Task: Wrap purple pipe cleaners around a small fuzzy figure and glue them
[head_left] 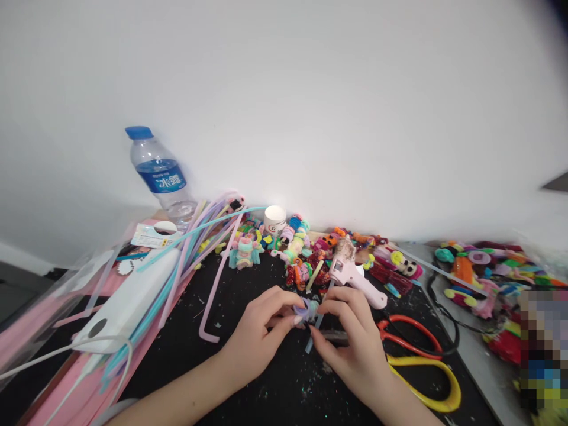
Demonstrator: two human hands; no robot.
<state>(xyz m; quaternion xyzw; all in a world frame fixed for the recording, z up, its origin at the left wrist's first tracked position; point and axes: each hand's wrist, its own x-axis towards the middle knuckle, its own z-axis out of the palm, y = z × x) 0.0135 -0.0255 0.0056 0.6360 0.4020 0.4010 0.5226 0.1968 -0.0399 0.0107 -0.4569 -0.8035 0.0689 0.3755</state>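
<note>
My left hand and my right hand meet over a black mat. Between their fingertips they pinch a small lilac and pale blue pipe-cleaner piece. A pale blue stem hangs down from it past my right thumb. A pink hot glue gun lies just behind my right hand. Red-handled scissors and yellow-handled scissors lie to the right of that hand.
A water bottle stands at the back left by the white wall. Long pastel pipe cleaners lean over a white power bank. Several small colourful pipe-cleaner figures line the back, more lie at right. A white jar stands behind.
</note>
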